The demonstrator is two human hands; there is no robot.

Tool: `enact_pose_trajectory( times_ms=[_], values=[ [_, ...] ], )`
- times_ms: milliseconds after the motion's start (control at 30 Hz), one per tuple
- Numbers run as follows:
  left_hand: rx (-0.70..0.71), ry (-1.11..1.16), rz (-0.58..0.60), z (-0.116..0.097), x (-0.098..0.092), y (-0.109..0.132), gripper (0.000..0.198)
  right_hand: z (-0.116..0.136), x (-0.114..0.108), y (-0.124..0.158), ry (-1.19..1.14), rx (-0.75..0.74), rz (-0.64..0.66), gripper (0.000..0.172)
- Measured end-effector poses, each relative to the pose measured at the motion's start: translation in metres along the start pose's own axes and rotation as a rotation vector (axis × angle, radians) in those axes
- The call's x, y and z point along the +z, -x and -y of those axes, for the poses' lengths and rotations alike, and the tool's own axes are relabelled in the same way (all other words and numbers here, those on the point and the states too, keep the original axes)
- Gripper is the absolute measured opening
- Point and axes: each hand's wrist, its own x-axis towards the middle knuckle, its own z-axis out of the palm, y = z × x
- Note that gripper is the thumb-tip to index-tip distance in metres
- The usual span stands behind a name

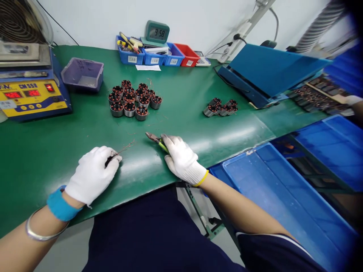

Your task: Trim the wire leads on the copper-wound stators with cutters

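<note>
My left hand, in a white glove, is closed around a dark part mostly hidden by the fingers; thin copper wires stick out from it to the right. In my right hand, also gloved, are pliers with green handles, their jaws pointing up and left above the green table. Beyond the hands stands a group of motor stators with copper windings. A smaller group of stators is farther right.
A yellow and blue machine and a purple bin stand at the left. Tool boxes and a clock line the wall. At the right are a blue panel, blue trays and another person's gloved hand.
</note>
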Motion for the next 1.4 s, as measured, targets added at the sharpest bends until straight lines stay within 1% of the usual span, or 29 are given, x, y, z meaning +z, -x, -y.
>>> enact_pose_trajectory(
  times_ms=[33,67,100,133,167,233,300,333,400,533,600,667,733,833,900,1000,1033,1067,1133,1200,1267,1333,1400],
  values=[
    [-0.006,-0.003,0.002,0.000,0.001,0.000,0.034,0.001,0.001,0.002,-0.074,0.021,-0.034,0.071],
    [-0.009,-0.005,0.005,0.000,0.001,0.000,0.035,0.004,-0.001,0.004,-0.159,0.059,-0.039,0.074],
    [-0.008,-0.007,0.008,0.000,0.002,0.000,0.035,0.010,-0.004,0.006,-0.264,0.101,-0.009,0.076],
    [-0.003,-0.009,0.010,0.000,0.002,0.000,0.035,0.018,-0.010,0.008,-0.394,0.129,0.062,0.080],
    [0.004,-0.011,0.011,0.000,0.002,0.000,0.035,0.027,-0.016,0.010,-0.543,0.131,0.172,0.083],
    [0.019,-0.020,0.010,0.000,0.002,0.000,0.036,0.044,-0.028,0.010,-0.842,0.082,0.451,0.088],
    [0.029,-0.035,0.009,0.000,0.001,0.000,0.036,0.055,-0.034,0.005,-1.036,0.043,0.686,0.090],
    [0.033,-0.040,0.010,0.000,0.001,0.000,0.036,0.057,-0.035,0.002,-1.087,0.049,0.760,0.088],
    [0.043,-0.045,0.016,0.000,0.001,0.000,0.036,0.058,-0.035,-0.004,-1.133,0.086,0.830,0.083],
    [0.056,-0.050,0.024,0.002,0.002,0.000,0.036,0.054,-0.032,-0.009,-1.165,0.065,0.867,0.073],
    [0.055,-0.046,0.028,0.002,0.002,0.000,0.036,0.055,-0.031,-0.009,-1.152,0.076,0.878,0.067],
    [0.055,-0.039,0.036,0.002,0.002,-0.001,0.037,0.058,-0.030,-0.010,-1.147,0.109,0.864,0.059],
    [0.049,-0.037,0.051,0.002,0.001,-0.001,0.037,0.062,-0.029,-0.011,-1.164,0.137,0.829,0.056],
    [0.038,-0.036,0.075,0.002,0.000,-0.002,0.038,0.064,-0.027,-0.013,-1.221,0.159,0.808,0.060],
    [0.034,-0.034,0.079,0.002,0.000,-0.003,0.039,0.064,-0.028,-0.016,-1.215,0.153,0.831,0.063],
    [0.026,-0.006,0.076,0.002,-0.002,-0.002,0.038,0.060,-0.031,-0.017,-1.097,0.110,0.862,0.063],
    [0.020,0.029,0.072,0.002,-0.003,-0.002,0.038,0.059,-0.032,-0.017,-1.015,0.066,0.839,0.062],
    [0.007,0.085,0.055,0.002,-0.004,-0.001,0.037,0.059,-0.034,-0.016,-0.903,0.009,0.782,0.061],
    [-0.043,0.243,-0.023,0.004,-0.008,-0.001,0.036,0.059,-0.036,-0.012,-0.597,-0.095,0.579,0.060],
    [-0.098,0.412,-0.149,0.008,-0.013,-0.001,0.033,0.061,-0.037,-0.008,-0.266,-0.131,0.382,0.059],
    [-0.135,0.517,-0.267,0.014,-0.016,-0.004,0.032,0.066,-0.036,-0.009,-0.039,-0.154,0.263,0.057],
    [-0.163,0.540,-0.326,0.022,-0.018,-0.006,0.033,0.076,-0.032,-0.016,0.026,-0.232,0.145,0.064],
    [-0.170,0.462,-0.330,0.035,-0.017,-0.009,0.037,0.091,-0.024,-0.029,-0.033,-0.385,-0.006,0.077]
  ],
)
